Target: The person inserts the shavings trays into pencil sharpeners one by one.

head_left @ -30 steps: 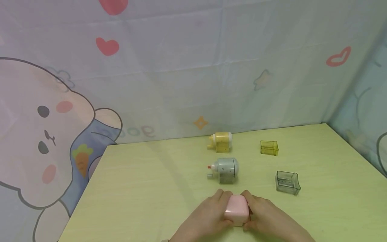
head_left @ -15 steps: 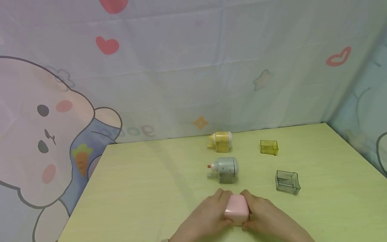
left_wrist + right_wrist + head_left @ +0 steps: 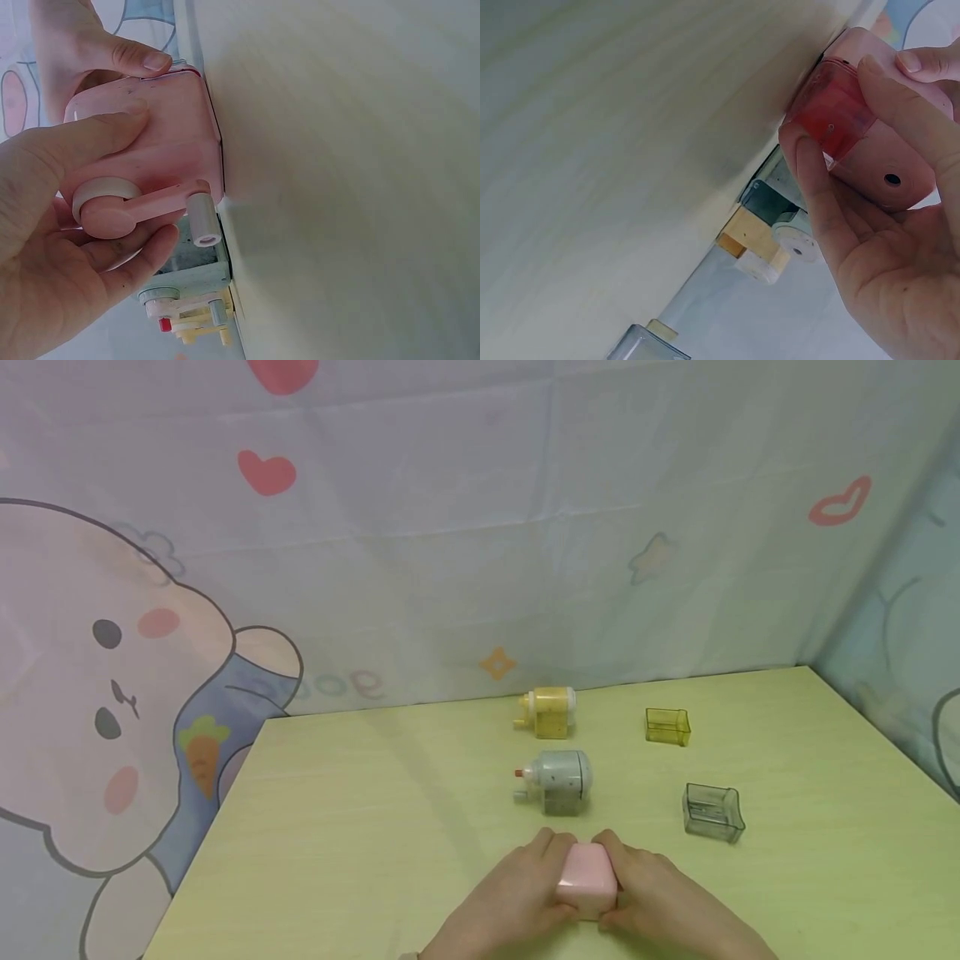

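Both hands hold a pink crank pencil sharpener (image 3: 588, 881) near the table's front edge. My left hand (image 3: 517, 893) grips its body from the crank side, with the thumb on top and fingers beneath; the crank (image 3: 157, 206) shows in the left wrist view. On the opposite side, my right hand (image 3: 656, 893) pinches the clear red shavings drawer (image 3: 832, 112) between thumb and finger, as the right wrist view shows. This drawer sits in the sharpener's opening, with a small bright gap at one corner. Whether it is fully seated I cannot tell.
Behind the hands stand a grey-green crank sharpener (image 3: 562, 781) and, farther back, a yellow one (image 3: 551, 712). To their right lie a clear yellow drawer (image 3: 667, 727) and a clear grey drawer (image 3: 712, 814). A printed cloth (image 3: 450, 527) hangs behind the table (image 3: 337, 827).
The right hand's fingertips have shifted very slightly left against the pink sharpener. The left hand and the sharpener hold nearly still, and nothing else on the table has moved.
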Demonstrator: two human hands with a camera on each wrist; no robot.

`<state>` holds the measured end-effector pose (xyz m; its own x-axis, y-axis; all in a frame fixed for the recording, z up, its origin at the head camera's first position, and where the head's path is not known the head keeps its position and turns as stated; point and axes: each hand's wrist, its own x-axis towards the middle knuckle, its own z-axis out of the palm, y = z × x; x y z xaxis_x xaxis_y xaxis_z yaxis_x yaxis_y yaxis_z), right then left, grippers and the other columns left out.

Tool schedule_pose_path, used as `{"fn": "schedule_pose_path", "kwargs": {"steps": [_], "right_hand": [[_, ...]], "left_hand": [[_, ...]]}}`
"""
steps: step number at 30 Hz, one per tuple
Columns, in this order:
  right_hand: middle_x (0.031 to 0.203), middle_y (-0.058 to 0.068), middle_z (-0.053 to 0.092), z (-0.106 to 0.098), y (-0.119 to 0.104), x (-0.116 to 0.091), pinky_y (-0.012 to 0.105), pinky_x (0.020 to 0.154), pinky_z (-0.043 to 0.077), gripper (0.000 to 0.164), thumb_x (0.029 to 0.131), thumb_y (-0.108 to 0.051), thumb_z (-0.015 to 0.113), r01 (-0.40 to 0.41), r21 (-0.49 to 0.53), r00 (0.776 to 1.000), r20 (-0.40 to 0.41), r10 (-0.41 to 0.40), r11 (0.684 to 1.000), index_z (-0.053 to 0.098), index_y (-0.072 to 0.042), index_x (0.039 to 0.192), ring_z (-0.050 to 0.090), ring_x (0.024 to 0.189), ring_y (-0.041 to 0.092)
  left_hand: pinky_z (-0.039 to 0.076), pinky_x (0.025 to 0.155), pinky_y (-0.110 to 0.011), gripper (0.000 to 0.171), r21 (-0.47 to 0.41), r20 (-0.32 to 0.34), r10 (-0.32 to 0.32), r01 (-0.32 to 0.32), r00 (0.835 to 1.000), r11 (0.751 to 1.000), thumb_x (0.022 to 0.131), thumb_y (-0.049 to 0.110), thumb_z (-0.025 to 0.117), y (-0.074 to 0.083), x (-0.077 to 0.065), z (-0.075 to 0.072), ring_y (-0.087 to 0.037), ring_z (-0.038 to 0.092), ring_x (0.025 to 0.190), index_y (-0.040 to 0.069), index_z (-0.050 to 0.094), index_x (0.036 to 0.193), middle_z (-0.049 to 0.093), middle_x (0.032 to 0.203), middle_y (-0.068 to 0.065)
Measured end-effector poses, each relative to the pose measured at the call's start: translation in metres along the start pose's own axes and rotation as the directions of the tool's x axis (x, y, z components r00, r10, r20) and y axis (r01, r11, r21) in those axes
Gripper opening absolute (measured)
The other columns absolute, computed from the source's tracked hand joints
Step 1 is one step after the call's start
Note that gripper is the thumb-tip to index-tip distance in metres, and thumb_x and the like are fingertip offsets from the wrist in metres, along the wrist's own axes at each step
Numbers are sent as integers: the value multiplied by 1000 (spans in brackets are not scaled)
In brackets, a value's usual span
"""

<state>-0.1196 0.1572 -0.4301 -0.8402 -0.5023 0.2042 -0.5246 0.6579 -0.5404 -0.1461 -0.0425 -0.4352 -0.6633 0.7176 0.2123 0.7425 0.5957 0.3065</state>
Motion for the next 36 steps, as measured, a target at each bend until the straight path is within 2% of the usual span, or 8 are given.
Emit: {"fn": "schedule_pose_path", "kwargs": {"steps": [5,16,23,30,36], "right_hand": [[72,-14,52,3,-5,1,21,54,44,52,60,-12,72,48,-24,996,-72,-49,999,44,-19,103,47,62,3],[70,-15,47,6,-9,1,18,51,43,44,65,-11,69,71,-35,991,-109,-74,997,43,-20,100,45,60,1],[69,-15,48,5,-10,2,19,52,43,45,64,-8,67,41,-19,995,-87,-43,999,43,-21,98,45,59,2],[69,-15,46,7,-10,2,19,51,43,43,65,-10,68,49,-44,993,-105,-53,998,43,-20,98,44,59,1],[76,-12,50,6,-9,1,22,53,45,47,67,-11,68,-52,10,999,-3,52,999,41,-21,104,47,60,4]], "left_hand": [[39,58,-12,62,14,-16,21,-21,1000,1000,70,28,74,1,0,1,-5,42,67,9,42,119,48,94,0],[40,59,-12,62,-7,-23,38,-38,999,999,71,31,73,-2,0,2,-4,43,68,10,41,119,47,94,2],[38,58,-11,61,-4,-23,31,-31,999,1000,71,32,73,-1,-1,1,-4,42,68,11,41,119,46,94,3],[39,59,-11,61,-10,-19,30,-30,999,999,71,31,73,-1,-1,0,-4,43,68,10,41,119,47,94,2],[38,59,-11,57,-33,-5,27,-27,1000,999,72,32,72,-2,0,1,-4,43,68,13,42,117,47,95,3]]}}
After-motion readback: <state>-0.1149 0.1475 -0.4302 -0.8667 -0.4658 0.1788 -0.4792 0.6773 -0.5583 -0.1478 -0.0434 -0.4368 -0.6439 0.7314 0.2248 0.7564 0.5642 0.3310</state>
